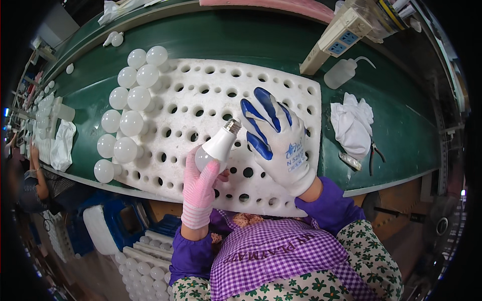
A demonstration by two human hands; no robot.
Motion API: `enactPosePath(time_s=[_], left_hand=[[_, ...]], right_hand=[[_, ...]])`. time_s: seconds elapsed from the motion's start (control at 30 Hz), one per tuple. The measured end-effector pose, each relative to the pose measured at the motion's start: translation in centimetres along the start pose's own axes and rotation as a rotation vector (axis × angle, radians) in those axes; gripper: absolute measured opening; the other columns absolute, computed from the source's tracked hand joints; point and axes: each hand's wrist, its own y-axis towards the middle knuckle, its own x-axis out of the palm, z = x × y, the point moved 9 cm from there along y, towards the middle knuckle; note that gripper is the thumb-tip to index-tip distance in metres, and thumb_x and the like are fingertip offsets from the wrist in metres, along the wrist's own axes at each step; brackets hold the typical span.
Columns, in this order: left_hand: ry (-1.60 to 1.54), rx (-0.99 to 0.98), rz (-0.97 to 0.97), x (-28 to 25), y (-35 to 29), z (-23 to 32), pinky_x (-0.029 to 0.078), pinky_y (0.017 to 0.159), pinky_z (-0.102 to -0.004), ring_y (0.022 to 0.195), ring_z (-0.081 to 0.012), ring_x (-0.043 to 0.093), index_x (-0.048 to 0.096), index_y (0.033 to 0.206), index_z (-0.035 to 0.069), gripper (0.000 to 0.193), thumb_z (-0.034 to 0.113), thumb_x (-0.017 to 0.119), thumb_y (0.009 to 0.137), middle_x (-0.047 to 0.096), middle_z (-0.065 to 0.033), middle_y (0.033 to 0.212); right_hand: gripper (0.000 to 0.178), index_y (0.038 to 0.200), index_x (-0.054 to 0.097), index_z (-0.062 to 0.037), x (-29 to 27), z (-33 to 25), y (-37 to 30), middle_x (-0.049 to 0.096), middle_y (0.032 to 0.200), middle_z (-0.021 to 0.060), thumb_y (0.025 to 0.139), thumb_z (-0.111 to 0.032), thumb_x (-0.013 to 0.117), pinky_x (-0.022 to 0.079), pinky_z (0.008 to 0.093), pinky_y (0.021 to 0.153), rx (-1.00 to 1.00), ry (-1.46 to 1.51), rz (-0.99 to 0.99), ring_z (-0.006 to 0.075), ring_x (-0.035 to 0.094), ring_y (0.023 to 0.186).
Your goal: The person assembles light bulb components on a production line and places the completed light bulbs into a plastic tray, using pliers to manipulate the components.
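My left hand [200, 186], in a pink striped glove, is closed round the globe end of a light bulb [219, 143]. The bulb tilts with its metal screw base up and to the right. My right hand [277, 140], in a white glove with blue-coated fingertips, is stretched out with the fingers apart and nothing in it. Its fingers are just right of the bulb's base, over the foam board. Beneath both hands lies a white foam board [196, 90] with rows of large and small round holes. Several white bulbs [131, 123] stand globe-up in its left end.
A squeeze bottle [340, 73], a white cloth [351, 123] and pliers [374, 153] lie right of the board on the green table [401, 150]. A power strip post [331, 40] rises at the back right. Trays of bulbs [145, 273] sit below left; another person's arm [37, 170] shows far left.
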Motion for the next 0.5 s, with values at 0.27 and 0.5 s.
enactPosePath(time_s=[0.27,0.5], left_hand=[[-0.042,0.065,0.02,1.1,-0.4,0.3,0.051,0.062,-0.0268,0.074,-0.0167,0.062,0.038,0.129,-0.002,0.056,0.023,0.067,0.088,0.059,-0.0114,0.101],[-0.083,0.035,0.033,1.4,-0.3,-1.3,0.051,0.061,-0.027,0.073,-0.0166,0.062,0.039,0.128,-0.001,0.052,0.021,0.066,0.089,0.06,-0.0102,0.098]], right_hand=[[0.047,0.123,0.065,-0.0219,-0.4,-3.2,0.3,0.052,0.137,0.011,0.077,-0.015,0.062,0.041,0.0424,0.09,-0.138,-0.241,-0.03,0.0311,0.052,0.111],[0.046,0.122,0.064,-0.0221,0.9,-2.5,0.5,0.048,0.143,0.0048,0.078,-0.013,0.058,0.037,0.0445,0.095,-0.127,-0.164,-0.168,0.0331,0.047,0.117]])
